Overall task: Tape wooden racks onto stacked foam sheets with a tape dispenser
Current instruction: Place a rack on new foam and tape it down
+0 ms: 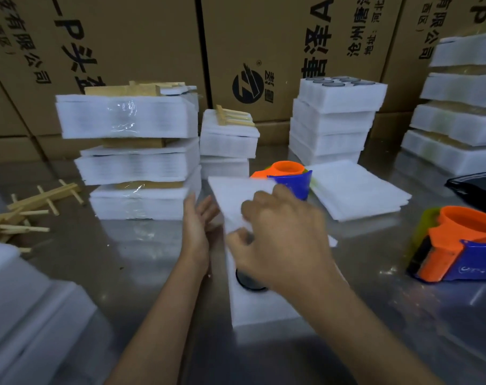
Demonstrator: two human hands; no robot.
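Note:
My right hand (278,237) pinches a thin white foam sheet (236,195) and holds it over a white foam block (258,309) with a dark round hole, low in the middle of the metal table. My left hand (197,229) is beside it on the left, fingers straight, holding nothing. One orange and blue tape dispenser (289,176) stands just behind the sheet. A second tape dispenser (458,245) lies at the right. Loose wooden racks (27,212) lie at the left. Both hands are blurred by motion.
A taped stack of foam blocks with wooden racks (136,154) rises left of centre, a smaller stack (227,137) behind it. Foam trays (336,118) stand back right, more (458,107) at far right. Loose foam sheets (355,190) lie right of centre. Cardboard boxes (264,37) wall the back.

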